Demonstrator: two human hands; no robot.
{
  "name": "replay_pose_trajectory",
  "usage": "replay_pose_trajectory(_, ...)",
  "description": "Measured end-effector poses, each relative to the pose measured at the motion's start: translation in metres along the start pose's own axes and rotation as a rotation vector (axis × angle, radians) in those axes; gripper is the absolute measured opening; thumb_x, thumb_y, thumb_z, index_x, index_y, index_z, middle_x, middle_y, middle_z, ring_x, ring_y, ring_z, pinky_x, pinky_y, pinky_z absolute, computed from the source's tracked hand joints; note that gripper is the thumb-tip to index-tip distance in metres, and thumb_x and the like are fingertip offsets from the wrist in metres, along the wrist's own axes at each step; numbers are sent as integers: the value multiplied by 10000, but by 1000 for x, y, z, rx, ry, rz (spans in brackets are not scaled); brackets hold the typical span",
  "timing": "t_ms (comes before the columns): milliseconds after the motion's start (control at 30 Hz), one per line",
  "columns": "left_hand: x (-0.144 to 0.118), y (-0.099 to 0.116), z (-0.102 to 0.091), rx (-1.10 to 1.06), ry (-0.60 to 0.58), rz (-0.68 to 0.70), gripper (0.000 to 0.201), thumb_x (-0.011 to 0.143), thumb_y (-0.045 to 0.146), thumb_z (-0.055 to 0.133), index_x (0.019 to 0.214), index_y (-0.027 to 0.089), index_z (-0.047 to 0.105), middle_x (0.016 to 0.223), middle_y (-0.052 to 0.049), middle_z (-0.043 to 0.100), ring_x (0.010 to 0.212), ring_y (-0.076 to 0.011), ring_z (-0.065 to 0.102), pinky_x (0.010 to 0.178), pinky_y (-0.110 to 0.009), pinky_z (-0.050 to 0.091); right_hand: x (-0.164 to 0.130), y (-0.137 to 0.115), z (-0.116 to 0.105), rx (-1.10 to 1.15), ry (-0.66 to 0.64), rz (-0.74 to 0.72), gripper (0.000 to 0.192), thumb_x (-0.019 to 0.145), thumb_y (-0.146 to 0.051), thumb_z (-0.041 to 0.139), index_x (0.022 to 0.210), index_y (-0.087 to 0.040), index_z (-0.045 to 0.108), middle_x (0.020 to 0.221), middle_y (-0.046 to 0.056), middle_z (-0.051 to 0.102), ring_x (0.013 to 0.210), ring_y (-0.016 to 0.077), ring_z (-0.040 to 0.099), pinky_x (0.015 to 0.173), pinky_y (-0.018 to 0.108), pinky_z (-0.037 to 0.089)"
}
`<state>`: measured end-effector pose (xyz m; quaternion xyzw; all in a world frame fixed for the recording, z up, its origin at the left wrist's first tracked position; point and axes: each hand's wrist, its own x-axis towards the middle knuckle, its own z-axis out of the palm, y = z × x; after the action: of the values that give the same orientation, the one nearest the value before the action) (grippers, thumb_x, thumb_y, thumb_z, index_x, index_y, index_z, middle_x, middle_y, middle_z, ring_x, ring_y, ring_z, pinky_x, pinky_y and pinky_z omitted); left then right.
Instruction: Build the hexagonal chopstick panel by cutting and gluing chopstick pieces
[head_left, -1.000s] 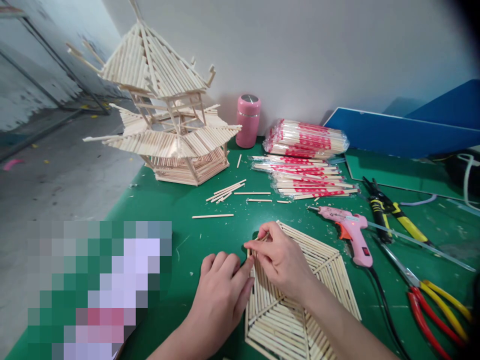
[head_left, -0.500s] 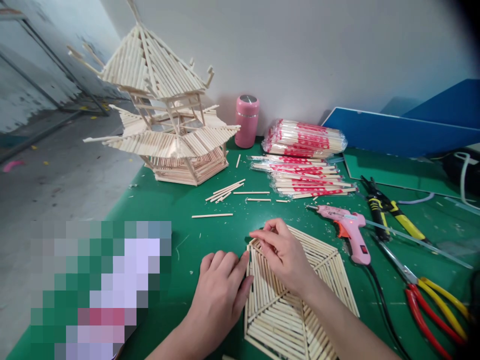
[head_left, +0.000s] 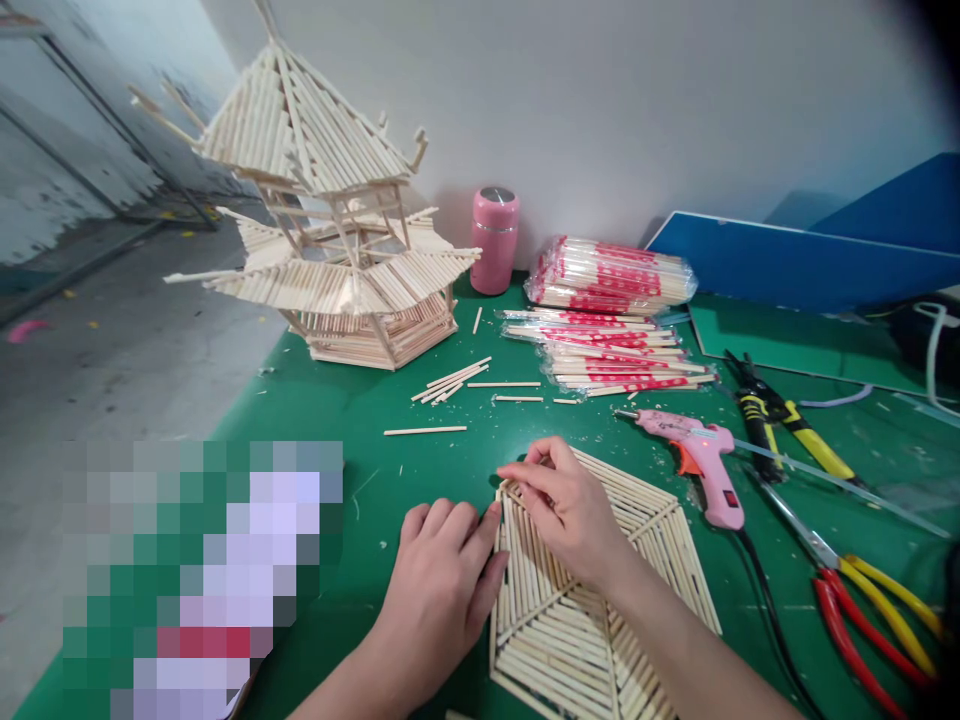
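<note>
- Right hand (head_left: 564, 510) is pinching a short stick at the hexagonal stick panel (head_left: 600, 590)'s far-left corner, stick lying along that edge.
- Left hand (head_left: 442, 585), grip released, is lying flat on the green surface (head_left: 360, 420), bracing the panel's left edge.

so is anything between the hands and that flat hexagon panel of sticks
Nothing visible: the left hand rests against the stick panel at its left edge, and the right hand lies directly on its upper corner.
</note>
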<state>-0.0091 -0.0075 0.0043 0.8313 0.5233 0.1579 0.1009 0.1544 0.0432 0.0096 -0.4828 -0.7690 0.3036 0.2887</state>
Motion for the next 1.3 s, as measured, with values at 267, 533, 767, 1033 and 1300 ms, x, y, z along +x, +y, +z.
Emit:
replay_pose_trajectory(267,-1,2,0,25,-12,-7,315,841,260,416,1115,153,529,770,-46,547,738,-189,456,685,-362,355,0,-2,0,0,1,2,320,778,-85,418,974,-206,640,892,51,469,776,136,522,665,281,438)
replay_pose_trajectory(533,-1,2,3,36,8,-5,305,846,268,410,1116,182,523,775,-39,549,743,-189,458,702,-364,348,-1,1,1,-13,13,-11,323,779,-90,422,979,-225,637,900,48,470,787,140,522,684,291,439)
replay_pose_trajectory(767,-1,-4,0,-30,-69,5,327,875,199,335,1171,164,469,800,-44,539,758,-184,451,711,-366,355,0,4,0,-30,26,-9,314,776,-96,434,977,-218,642,899,47,468,749,135,529,670,289,440)
replay_pose_trajectory(1033,-22,-2,-13,59,-100,86,388,855,206,371,1239,232,410,1099,-95,503,976,-237,425,841,-442,311,-1,10,-1,-26,46,-12,294,793,-120,430,969,-212,647,885,46,473,728,130,531,651,281,443)
replay_pose_trajectory(1300,-28,0,-7,193,-129,159,391,889,314,317,1270,242,372,1347,4,386,1202,-245,293,965,-439,170,-1,7,0,-42,72,-23,284,783,-120,436,938,-203,659,871,48,490,726,135,541,670,291,448)
